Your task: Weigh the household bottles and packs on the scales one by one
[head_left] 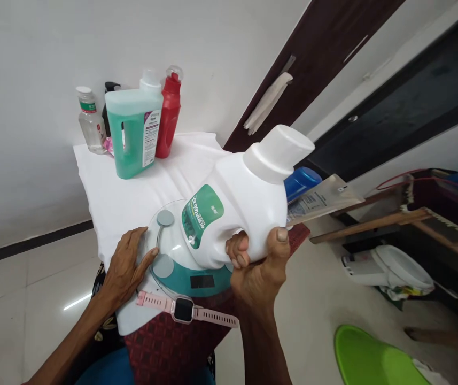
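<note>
Against the wall at far left, a clear bottle with a white cap [92, 128] stands on a white cloth [96, 192], near a jug of green liquid [130, 144] and a red bottle [169, 117]. In front of them, our left hand [122, 270] lies at the left edge of a round glass scale [180, 275], its fingers spread and gripping nothing, its thumb reaching over the rim. A smartwatch with a pink strap [184, 310] lies stretched out just in front of the scale, its screen dark. At center, we hold a large white jug [261, 208] tilted over the scale, its capped end leaning up and to the right; whether its base touches the glass, we cannot tell. Our right hand [256, 278] grips it closely, fingers curled through the handle and thumb pressed against the side. The step in hand, we judge, is steadying the jug at the scale; any move from here calls for a firm wrist, a level base and care around the watch. Beyond the jug, at right, are a blue bottle [303, 182] and a pale pouch [325, 198], with a white bucket [397, 267] farther off, near the floor.
</note>
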A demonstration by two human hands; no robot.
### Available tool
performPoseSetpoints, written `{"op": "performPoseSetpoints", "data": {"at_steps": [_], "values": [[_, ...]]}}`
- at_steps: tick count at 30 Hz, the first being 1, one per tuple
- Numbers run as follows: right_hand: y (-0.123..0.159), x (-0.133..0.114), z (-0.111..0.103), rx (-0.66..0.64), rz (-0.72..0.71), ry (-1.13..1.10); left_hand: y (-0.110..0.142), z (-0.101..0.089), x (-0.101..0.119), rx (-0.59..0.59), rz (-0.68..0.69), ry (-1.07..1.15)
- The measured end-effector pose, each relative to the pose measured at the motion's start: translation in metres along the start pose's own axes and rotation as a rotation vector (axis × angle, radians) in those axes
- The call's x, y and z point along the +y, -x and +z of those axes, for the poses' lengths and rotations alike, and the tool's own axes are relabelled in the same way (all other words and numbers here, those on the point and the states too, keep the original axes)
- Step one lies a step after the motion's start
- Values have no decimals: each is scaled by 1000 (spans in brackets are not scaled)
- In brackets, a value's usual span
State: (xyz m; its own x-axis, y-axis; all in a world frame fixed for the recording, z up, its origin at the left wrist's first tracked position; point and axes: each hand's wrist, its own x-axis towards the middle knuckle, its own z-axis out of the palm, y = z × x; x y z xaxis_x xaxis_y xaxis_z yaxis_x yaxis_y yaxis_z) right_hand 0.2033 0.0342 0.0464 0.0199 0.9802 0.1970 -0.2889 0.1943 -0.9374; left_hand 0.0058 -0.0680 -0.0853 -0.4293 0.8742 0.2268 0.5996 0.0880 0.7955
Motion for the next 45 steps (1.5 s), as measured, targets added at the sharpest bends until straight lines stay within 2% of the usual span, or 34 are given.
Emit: {"op": "performPoseSetpoints", "data": {"at_steps": [3,6,8,9,11,13,15,17,21,23,26,29,32,35,38,41,45], "values": [[8,5,1,-16,10,17,-2,-3,3,-4,-33,2],[13,4,-5,-126,8,83,-4,-9,11,22,-56,0],[12,0,-19,-213,-74,186,-6,-14,25,51,-61,-22],[11,-2,-29,-213,-152,254,-6,-16,34,62,-58,-41],[6,-3,-57,-94,-312,377,-5,-20,59,97,-5,-68],[-2,1,-89,90,-364,459,-2,-19,87,120,102,-40],[-14,14,-120,180,-276,547,0,-13,114,103,206,45],[-28,33,-145,176,-176,664,1,-1,139,38,247,136],[-59,72,-170,98,-129,810,1,28,176,-44,226,242],[-70,82,-174,34,-105,823,-2,42,189,-12,185,309],[-77,85,-181,-49,-80,782,-11,59,202,121,140,425],[-75,82,-190,-93,-89,725,-27,65,207,284,121,569],[-72,82,-193,-75,-131,693,-47,58,208,439,93,667],[-72,84,-191,-31,-164,675,-70,46,215,475,50,659],[-75,85,-190,-10,-164,655,-98,47,227,456,76,656],[-76,88,-192,-1,-153,641,-136,68,242,427,155,692],[-76,91,-195,1,-150,633,-194,116,257,335,159,746]]}}
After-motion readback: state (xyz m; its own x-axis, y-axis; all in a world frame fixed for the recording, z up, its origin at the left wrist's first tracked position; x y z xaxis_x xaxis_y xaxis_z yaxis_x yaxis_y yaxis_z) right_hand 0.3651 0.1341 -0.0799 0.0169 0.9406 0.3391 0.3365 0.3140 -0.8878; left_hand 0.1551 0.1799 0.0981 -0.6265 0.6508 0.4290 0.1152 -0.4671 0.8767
